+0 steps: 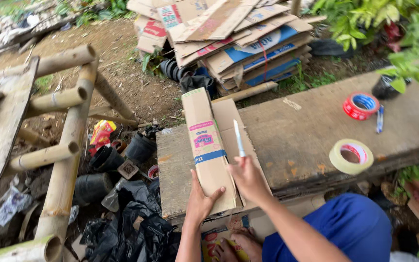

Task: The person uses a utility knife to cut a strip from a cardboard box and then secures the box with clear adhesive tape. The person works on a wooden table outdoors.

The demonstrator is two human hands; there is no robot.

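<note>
While the left hand presses flat on the near end of a folded cardboard strip lying on the wooden bench, the right hand, grip closed around a knife, appears mid-cut; the next stroke calls for steady pressure along the fold.

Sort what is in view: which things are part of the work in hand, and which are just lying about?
In use:
- cardboard piece, pressed flat on the wooden bench by the left hand
- knife blade, gripped in the right hand

Lying about:
- red tape roll
- pale tape roll
- pen
- cardboard stack
- black pots
- bamboo frame
</note>
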